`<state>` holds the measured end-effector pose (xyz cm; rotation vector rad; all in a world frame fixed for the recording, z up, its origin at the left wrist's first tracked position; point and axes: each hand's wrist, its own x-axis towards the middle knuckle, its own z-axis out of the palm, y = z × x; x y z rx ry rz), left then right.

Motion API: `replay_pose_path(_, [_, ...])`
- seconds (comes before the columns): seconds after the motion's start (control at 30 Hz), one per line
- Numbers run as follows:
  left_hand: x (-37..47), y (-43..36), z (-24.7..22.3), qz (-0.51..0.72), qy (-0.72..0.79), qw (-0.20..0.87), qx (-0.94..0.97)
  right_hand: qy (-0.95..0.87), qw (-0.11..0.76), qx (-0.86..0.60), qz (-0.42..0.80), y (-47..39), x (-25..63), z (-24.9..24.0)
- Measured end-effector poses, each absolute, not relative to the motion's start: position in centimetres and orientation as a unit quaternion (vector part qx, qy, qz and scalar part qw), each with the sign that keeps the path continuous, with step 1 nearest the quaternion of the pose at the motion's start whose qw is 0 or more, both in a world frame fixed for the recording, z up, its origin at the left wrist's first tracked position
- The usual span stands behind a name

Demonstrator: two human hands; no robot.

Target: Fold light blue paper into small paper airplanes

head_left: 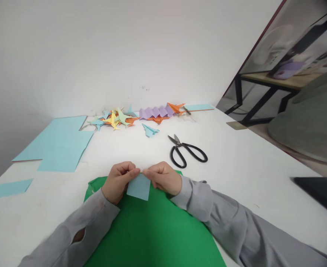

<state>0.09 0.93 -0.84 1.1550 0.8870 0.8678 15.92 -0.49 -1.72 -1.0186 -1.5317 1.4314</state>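
A small light blue paper square (139,187) hangs between my two hands, over a green cloth (152,230). My left hand (121,180) pinches its upper left corner between thumb and fingers. At the upper right corner, my right hand (164,178) is closed on the same paper. The thumbs nearly meet along the top edge. Black-handled scissors (179,144) lie with blades partly apart on the white table (235,178), beyond my right hand. A folded blue paper piece (150,130) rests left of the scissors.
Blue sheets (60,141) lie at the left, with a smaller blue strip (11,188) nearer. Folded colored paper shapes (117,118) and a pleated purple paper (155,112) line the wall. A dark flat object (319,191) sits at the right edge.
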Motion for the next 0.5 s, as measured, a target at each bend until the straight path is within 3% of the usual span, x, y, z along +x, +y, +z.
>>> replay_pose_path(0.33, [-0.01, 0.82, -0.44, 0.363, 0.374, 0.687, 0.507, -0.593, 0.394, -0.402, 0.576, -1.09, 15.74, -0.85])
replay_pose_path(0.5, [-0.03, 0.74, -0.62, 0.332, 0.379, 0.614, 0.608, -0.615, 0.358, -0.366, 0.600, -0.98, 16.11, -1.14])
